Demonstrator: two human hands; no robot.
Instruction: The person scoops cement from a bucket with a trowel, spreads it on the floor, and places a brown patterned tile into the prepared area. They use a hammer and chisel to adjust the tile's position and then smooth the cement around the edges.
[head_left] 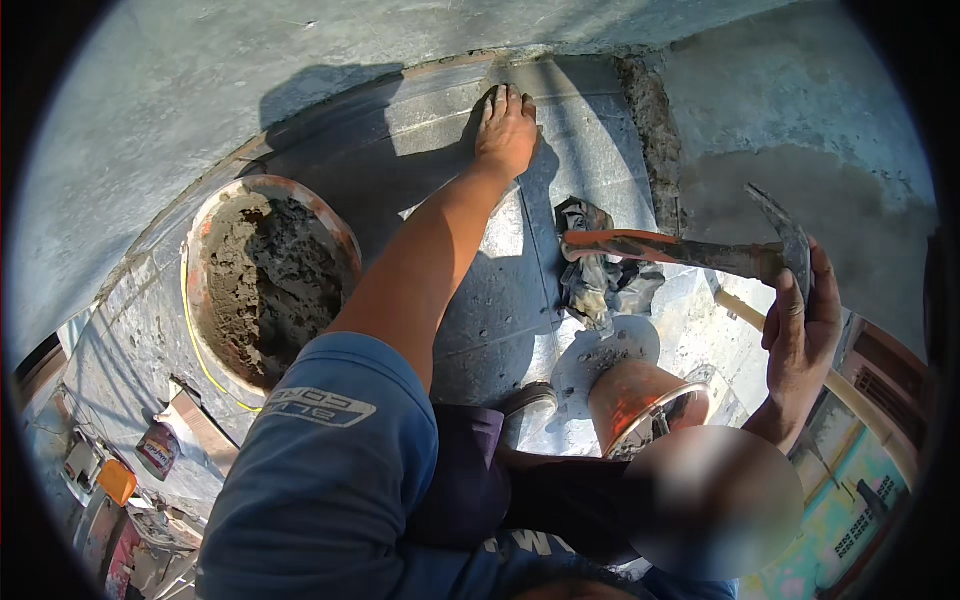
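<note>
My left hand [508, 130] lies palm down on a grey floor tile [450, 120] close to the foot of the wall, fingers stretched out and holding nothing. Off to the right, my right hand [800, 335] grips a claw hammer [715, 256] around its metal head. The hammer is raised above the floor, its orange and dark handle pointing left. Below that handle sits a crumpled dark plastic bag [600, 285]. Left of my left forearm stands a wide round tub [345, 235] holding wet grey mortar [270, 280].
An orange bucket [635, 390] smeared with mortar is near my foot [530, 398]. A rough broken strip [652, 140] runs along the right wall's base. Cardboard [195, 430], a small red container [157, 450] and assorted clutter lie at the lower left. A pale wooden pole [870, 415] slants at the right.
</note>
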